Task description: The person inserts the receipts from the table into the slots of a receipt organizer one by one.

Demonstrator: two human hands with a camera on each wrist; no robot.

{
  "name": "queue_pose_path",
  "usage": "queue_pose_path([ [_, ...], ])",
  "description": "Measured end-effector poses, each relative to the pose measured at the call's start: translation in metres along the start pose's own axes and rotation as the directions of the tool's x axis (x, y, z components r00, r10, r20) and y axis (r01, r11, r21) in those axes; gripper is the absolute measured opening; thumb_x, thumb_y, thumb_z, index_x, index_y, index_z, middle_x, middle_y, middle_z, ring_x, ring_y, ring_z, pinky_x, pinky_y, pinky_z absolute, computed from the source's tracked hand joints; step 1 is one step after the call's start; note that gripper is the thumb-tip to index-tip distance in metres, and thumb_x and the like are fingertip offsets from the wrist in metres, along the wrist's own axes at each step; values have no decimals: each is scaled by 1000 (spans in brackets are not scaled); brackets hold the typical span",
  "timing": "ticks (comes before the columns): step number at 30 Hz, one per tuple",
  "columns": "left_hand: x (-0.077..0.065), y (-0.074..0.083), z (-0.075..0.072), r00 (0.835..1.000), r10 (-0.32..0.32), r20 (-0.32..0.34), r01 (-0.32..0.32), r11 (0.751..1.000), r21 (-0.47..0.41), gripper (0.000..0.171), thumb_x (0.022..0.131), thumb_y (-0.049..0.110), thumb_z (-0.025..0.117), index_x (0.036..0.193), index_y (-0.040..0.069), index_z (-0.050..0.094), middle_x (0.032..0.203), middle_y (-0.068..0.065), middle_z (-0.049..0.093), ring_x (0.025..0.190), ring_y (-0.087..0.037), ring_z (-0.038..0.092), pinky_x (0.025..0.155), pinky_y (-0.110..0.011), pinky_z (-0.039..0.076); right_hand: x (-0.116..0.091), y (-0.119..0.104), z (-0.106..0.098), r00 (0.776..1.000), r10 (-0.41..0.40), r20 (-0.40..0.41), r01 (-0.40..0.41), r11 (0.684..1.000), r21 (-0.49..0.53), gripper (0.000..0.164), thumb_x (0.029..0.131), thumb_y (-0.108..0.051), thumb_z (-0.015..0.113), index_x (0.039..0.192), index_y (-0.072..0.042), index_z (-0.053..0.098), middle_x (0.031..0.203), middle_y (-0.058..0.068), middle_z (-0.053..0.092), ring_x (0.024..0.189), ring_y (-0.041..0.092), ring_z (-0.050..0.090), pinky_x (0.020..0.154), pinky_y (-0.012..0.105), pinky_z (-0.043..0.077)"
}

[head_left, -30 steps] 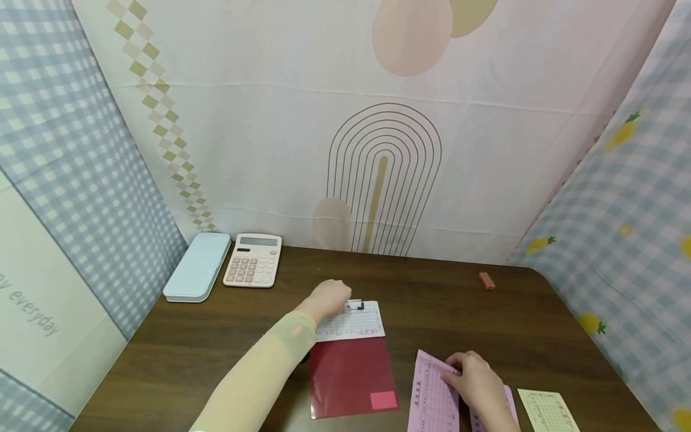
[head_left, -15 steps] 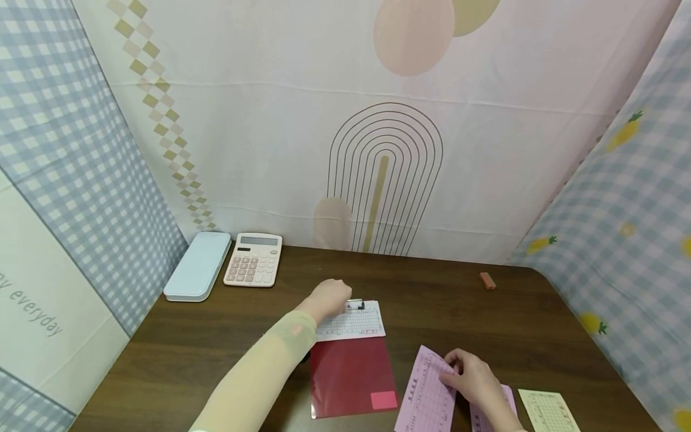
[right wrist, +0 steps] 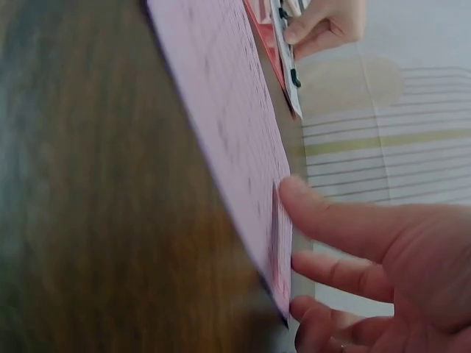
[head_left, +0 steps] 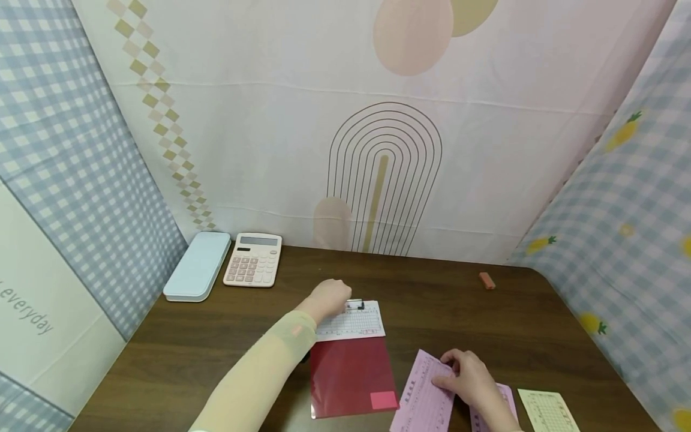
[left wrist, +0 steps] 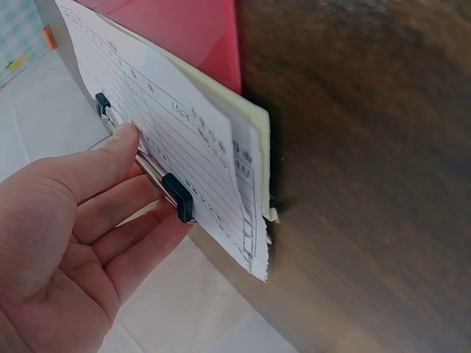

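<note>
A translucent red clipboard [head_left: 351, 378] lies at the middle of the table, with white printed forms [head_left: 361, 324] across its upper part. My left hand [head_left: 328, 298] pinches its metal clip [left wrist: 151, 165] at the top edge, thumb on the near side and fingers behind; a yellowish sheet shows under the white forms in the left wrist view. To the right, my right hand [head_left: 475, 381] pinches the upper right edge of a pink printed form [head_left: 420, 396] between thumb and fingers. That form is tilted, its left edge touching or overlapping the clipboard's lower right corner.
Another pink form [head_left: 507, 397] lies partly under my right forearm, with a yellow form [head_left: 547, 411] beside it. A reddish eraser-like block [head_left: 487, 281] lies at the back right. A pale blue case [head_left: 198, 267] and a calculator [head_left: 252, 261] stand at the back left.
My right hand has shifted slightly left with the pink form, whose lower end has swung left toward the clipboard. My left hand stays on the clip.
</note>
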State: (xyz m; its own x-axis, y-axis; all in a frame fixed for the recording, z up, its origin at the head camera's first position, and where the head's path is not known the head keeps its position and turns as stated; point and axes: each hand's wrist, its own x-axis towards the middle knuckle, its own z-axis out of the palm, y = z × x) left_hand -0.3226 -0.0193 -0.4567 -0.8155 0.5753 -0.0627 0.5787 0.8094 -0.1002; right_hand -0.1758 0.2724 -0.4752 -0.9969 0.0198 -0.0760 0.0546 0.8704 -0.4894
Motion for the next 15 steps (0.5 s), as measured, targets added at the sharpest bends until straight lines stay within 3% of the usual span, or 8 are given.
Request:
queue_pose_path([
  [3, 0, 0, 1, 1000, 1, -6, -1, 1000, 2, 5, 83, 20, 70, 83, 14, 72, 79, 2, 70, 73, -12, 64, 73, -28, 53, -1, -2, 0, 1000, 0, 3, 0, 999, -42, 46, 66, -27, 83, 103, -6, 65, 92, 9, 56, 83, 23, 54, 72, 42, 48],
  [8, 0, 0, 1, 1000, 5, -10, -5, 1000, 2, 7, 84, 20, 70, 83, 14, 72, 79, 1, 70, 74, -13, 64, 73, -29, 53, -3, -2, 1, 1000, 11, -1, -11, 996, -84, 58, 70, -32, 81, 118, -5, 62, 110, 20, 57, 98, 36, 59, 80, 55, 48],
  [15, -1, 0, 0, 1000, 1, 0, -1, 1000, -8, 6, 84, 19, 69, 83, 14, 72, 80, 1, 70, 73, -12, 64, 72, -28, 53, -3, -2, 2, 998, 1, -64, -10, 989, -144, 41, 77, -25, 76, 112, -7, 67, 107, 19, 59, 99, 38, 59, 76, 54, 49],
])
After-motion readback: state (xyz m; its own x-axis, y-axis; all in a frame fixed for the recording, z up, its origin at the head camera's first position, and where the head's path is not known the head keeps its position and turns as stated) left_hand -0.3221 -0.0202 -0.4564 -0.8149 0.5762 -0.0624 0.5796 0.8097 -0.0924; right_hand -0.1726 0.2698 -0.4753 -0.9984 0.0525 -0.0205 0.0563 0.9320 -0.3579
